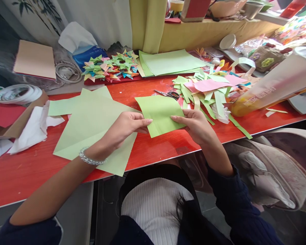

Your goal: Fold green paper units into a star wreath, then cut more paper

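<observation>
Between my two hands is a bright green sheet of paper [162, 112], raised a little over the red table and creased near its lower left. My left hand [127, 127] pinches its left edge, thumb on top. On the opposite side my right hand [195, 124] grips the right edge the same way. Below my left forearm lie larger pale green sheets [91, 119], overlapping one another. Just beyond the held paper rests a pair of scissors [172, 94] with dark handles, partly hidden by paper strips [211, 90].
Folded paper stars [112, 66] and stacked green sheets [173, 63] line the back of the red table [160, 146]. At the right a tall plastic cup [272, 85] leans over. Rolls of white tape [17, 93] sit at the left, and a pale bag [272, 170] is below the right edge.
</observation>
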The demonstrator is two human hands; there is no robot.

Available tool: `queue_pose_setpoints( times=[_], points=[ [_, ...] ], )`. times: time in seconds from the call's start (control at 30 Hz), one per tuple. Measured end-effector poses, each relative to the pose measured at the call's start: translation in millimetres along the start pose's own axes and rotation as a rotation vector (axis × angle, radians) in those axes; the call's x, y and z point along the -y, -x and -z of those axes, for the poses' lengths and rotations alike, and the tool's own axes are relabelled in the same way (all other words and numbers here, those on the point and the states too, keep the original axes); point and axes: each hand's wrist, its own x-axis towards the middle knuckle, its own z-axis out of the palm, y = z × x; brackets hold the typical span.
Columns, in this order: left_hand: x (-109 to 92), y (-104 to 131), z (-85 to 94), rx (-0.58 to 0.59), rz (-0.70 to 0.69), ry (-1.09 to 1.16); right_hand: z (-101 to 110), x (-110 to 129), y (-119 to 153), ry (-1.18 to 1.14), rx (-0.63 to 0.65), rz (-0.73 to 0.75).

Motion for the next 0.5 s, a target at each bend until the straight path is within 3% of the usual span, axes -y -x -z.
queue_pose_setpoints(
  times=[0.07, 0.1, 0.2, 0.27, 0.37, 0.5],
  points=[
    [-2.4, 5.4, 19.6, 0.138, 0.013, -0.4, 2.9, -1.3, 0.6, 0.013, -0.01, -0.031],
    [-0.8, 9.4, 31.2, 0.143, -0.03, -0.646, 5.1, -2.5, 1.0, 0.028, -0.014, -0.05],
    [18.4, 23.9, 63.4, 0.05, -0.241, -1.109, 14.7, -8.0, 2.3, 0.09, -0.016, -0.097],
    [39.0, 33.6, 74.8, 0.029, -0.276, -1.292, 22.4, -11.9, 3.6, 0.131, -0.022, -0.116],
    [63.9, 44.9, 69.2, 0.172, -0.176, -1.365, 30.4, -12.6, 8.0, 0.176, -0.04, -0.132],
    [66.0, 50.7, 31.5, 0.208, -0.219, -1.359, 22.3, -1.4, 19.9, 0.078, 0.006, -0.119]
  ],
)
